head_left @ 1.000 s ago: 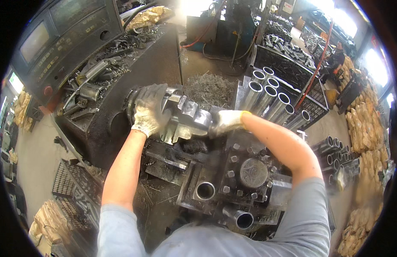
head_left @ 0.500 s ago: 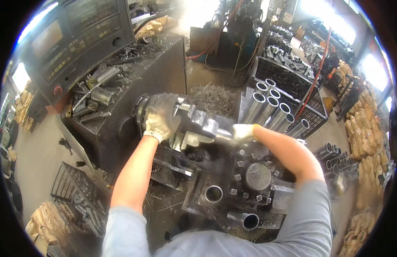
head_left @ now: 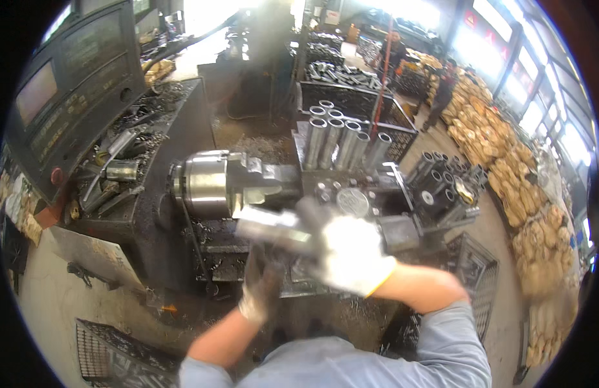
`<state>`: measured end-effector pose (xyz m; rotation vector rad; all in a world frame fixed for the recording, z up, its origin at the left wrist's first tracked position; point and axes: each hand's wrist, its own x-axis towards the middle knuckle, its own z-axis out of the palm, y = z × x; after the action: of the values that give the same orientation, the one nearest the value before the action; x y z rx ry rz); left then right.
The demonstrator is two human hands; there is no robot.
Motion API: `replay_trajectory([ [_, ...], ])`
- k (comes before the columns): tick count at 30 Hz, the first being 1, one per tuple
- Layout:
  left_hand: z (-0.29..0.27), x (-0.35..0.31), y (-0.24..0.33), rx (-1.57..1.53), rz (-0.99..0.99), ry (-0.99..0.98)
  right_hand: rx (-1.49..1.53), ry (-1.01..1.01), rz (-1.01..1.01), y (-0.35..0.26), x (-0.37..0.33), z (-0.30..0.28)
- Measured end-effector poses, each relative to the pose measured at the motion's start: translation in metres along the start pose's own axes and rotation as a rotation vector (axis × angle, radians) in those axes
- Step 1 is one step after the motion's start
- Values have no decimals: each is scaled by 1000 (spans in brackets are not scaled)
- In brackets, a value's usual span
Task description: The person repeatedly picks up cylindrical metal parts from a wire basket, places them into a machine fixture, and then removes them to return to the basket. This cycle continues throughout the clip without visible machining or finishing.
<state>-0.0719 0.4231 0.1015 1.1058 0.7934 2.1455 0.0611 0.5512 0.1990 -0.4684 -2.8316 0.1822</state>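
Where gloved hands point(head_left: 352, 255) blur, metal piece point(head_left: 270, 227) seemingly gripped, right end hidden

No legible txt: red wall sign point(head_left: 470, 19) w/ pale triangle & ctrl panel point(head_left: 86, 90) markings too small/blurry.

control panel point(head_left: 66, 107), left; brown sacks point(head_left: 535, 249), right; mesh crate point(head_left: 91, 352), lower left; standing person point(head_left: 442, 96), upper right

Motion-blurred metal piece point(head_left: 270, 229), its right end indistinct at the smeared fingers point(head_left: 320, 234) of the right hand point(head_left: 352, 255)
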Motion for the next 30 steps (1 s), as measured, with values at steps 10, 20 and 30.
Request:
replay_trajectory([
  [10, -55, -117, -85, -151, -834, 763, 1002, -670, 524, 39, -110, 227],
  [20, -67, -152, -89, -386, -882, 755, 957, -389, 108, 37, -129, 145],
  [30, 46, -70, -129, 1060, -48, -56, 1133, -105, 356, 144, -169, 78],
])
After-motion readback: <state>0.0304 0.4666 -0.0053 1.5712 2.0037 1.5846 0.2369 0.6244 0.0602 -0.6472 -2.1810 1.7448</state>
